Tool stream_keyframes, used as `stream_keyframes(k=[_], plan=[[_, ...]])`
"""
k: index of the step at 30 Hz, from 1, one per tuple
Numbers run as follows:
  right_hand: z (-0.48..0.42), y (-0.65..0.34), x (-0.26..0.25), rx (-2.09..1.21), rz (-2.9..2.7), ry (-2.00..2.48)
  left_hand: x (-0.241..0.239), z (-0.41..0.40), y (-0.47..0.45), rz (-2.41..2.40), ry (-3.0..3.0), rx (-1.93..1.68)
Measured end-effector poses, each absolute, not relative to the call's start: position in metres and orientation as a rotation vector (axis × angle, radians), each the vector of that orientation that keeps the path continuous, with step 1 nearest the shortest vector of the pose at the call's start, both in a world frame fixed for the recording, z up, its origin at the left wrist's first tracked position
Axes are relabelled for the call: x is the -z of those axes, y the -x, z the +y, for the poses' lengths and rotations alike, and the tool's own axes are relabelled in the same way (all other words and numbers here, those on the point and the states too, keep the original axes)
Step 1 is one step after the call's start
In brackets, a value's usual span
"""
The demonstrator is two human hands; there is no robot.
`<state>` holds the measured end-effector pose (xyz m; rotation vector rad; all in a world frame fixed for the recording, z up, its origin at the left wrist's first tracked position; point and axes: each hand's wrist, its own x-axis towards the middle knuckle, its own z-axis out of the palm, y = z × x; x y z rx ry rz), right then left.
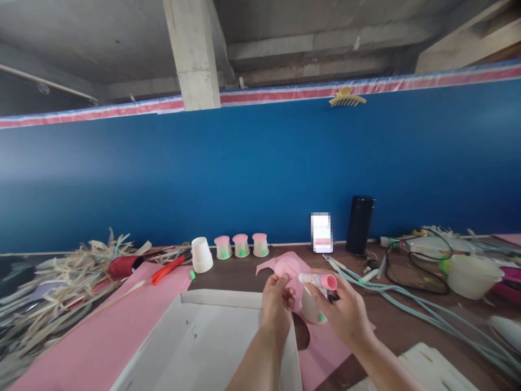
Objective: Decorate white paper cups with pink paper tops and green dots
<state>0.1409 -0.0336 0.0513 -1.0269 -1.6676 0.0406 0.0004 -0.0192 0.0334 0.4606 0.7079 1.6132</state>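
Tabletop, probable glue-stick, illegible label

Ceiling is dim, blue partition has soft glare far L, pic edges blurry/stretched, 1 screen pixelated.

The right hand grips the pink-ended tube; the left hand, fingers curled in, is just left of it.

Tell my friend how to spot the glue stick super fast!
Below the big blue panel is a dark brown table. Over it, the right hand holds the glue stick nearly level. Unlike the flat pink paper nearby, it's a white-tipped tube with a bright pink end.
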Motion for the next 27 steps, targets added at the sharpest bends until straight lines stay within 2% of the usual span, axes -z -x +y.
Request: stream_keyframes(k=[27], plan=[[-0.0292, -0.1443, -0.0498, -0.018, -1.665, 1.015, -0.0384, -0.0212, -0.0014, 0.724, -0.476, -1.604]])
